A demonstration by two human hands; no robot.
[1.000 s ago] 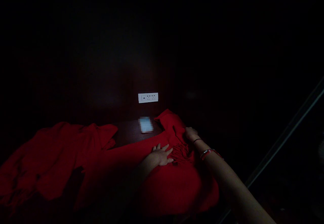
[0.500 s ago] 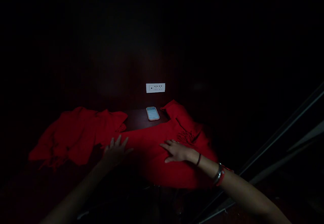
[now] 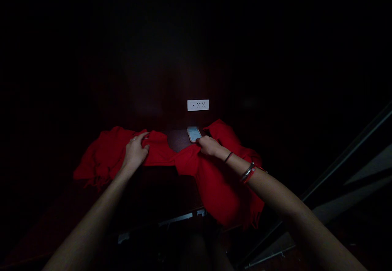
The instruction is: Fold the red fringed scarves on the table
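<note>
A red scarf (image 3: 162,155) with fringed ends lies bunched and twisted across a dark table (image 3: 171,185). On its left part, my left hand (image 3: 134,153) is closed with bent fingers and thumb on the cloth. My right hand (image 3: 208,145) pinches the scarf's upper edge near the middle; its fingertips are partly hidden. The right part of the cloth spreads down over the table's front edge. Just beyond my right fingers is a phone (image 3: 194,134) with a lit screen, its lower corner close to them.
A white socket plate (image 3: 198,105) is on the dark wall behind the table. Pale diagonal edges (image 3: 346,154) run along the right side. Most of the surroundings are too dark to make out.
Both hands lay spread on the cloth and are now closed on it, farther from me. The scarf's middle has gathered toward the wall, baring the table in front. The view has shifted slightly.
</note>
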